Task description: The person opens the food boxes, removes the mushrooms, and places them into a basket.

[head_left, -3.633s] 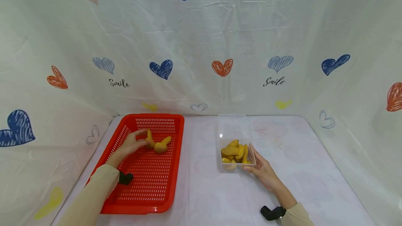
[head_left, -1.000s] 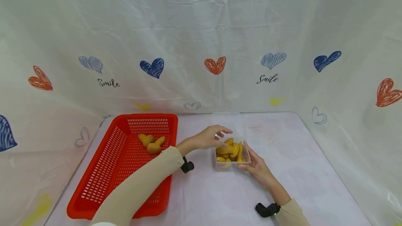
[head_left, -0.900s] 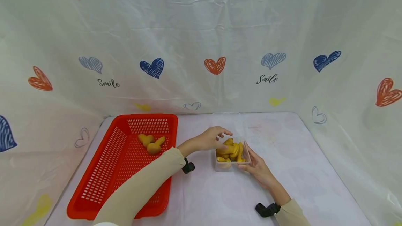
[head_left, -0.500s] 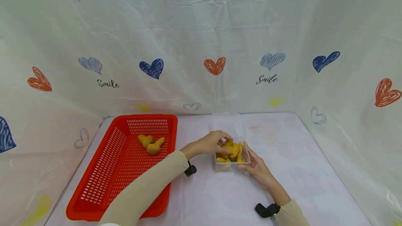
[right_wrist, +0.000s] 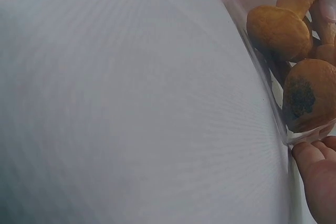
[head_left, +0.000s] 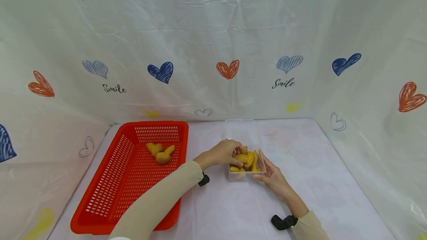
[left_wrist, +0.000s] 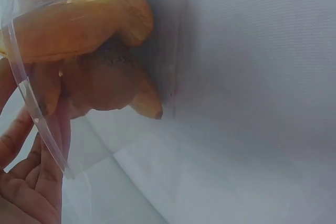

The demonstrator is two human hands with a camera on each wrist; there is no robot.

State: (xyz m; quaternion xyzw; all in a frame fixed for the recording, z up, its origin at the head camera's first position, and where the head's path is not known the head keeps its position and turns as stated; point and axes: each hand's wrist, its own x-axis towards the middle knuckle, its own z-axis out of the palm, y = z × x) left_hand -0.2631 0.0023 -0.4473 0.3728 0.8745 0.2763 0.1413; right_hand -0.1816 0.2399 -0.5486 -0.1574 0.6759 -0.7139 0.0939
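A clear plastic box stands right of the middle, filled with several yellow-brown mushrooms. My left hand reaches over its left side, thumb and fingers pinching one mushroom on top of the pile. At the box's right side my right hand grips the wall, thumb at the front and fingers behind. Rounded caps and stems press against the clear wall in both wrist views, such as a dark-spotted mushroom. Two mushrooms lie in the red basket at the left.
The box's clear lid lies folded back behind it. A white cloth covers the table, and a heart-printed curtain rises at the back and sides. My left sleeve crosses the basket's front right part.
From the basket my left hand has moved right to the box. Over the last second its fingers have lowered and curled around a mushroom there. My right hand stays on the box.
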